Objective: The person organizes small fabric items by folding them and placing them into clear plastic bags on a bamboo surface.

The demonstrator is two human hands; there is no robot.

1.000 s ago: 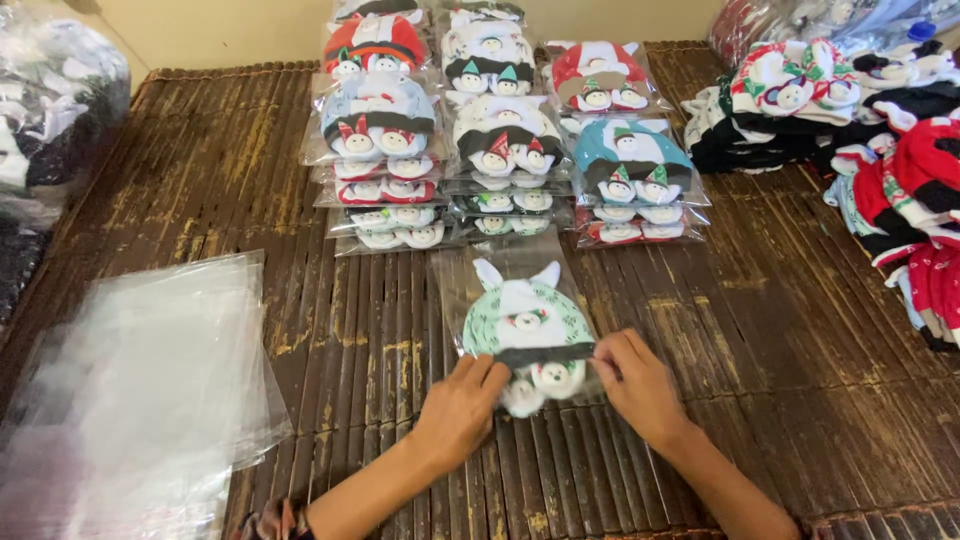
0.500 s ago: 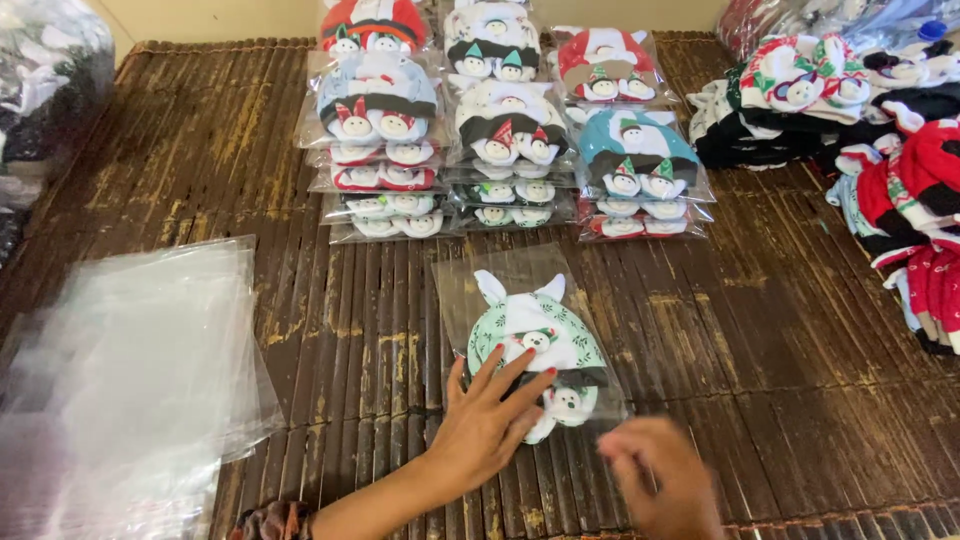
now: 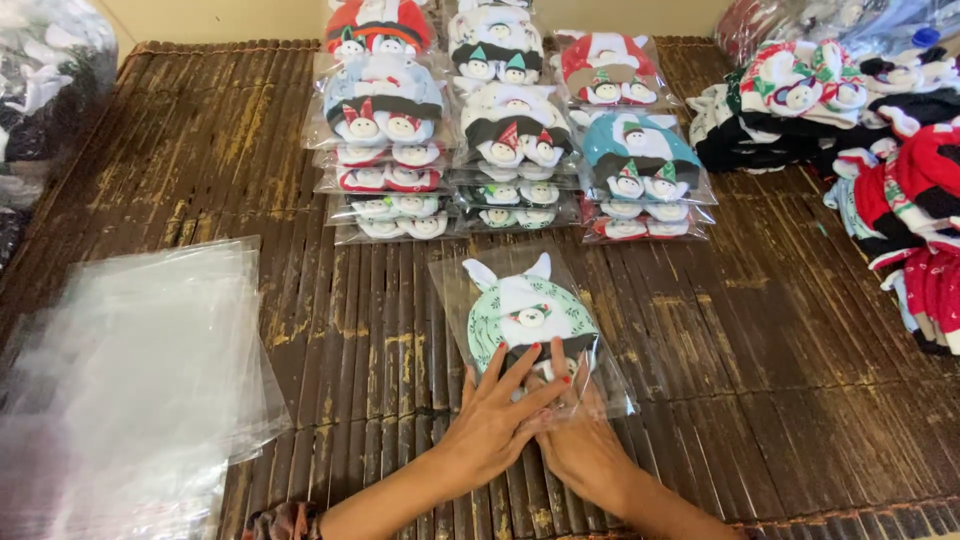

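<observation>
Right hand (image 3: 585,450) back, covering bagged hat (image 3: 530,315)

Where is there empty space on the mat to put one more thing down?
Bare mat lies right of the bagged hat, below the loose hats. Another patch lies between the empty bags and the packed stacks. The top is crowded, and both hands, left and right, press the bagged hat's near end.

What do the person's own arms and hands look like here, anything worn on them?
Both forearms are bare, with no sleeves and no gloves. The left hand has red-painted fingernails; the right hand shows no ring or watch that I can see. A dark patterned fabric band, like a scrunchie, sits around the left forearm at the bottom edge of the head view.
</observation>
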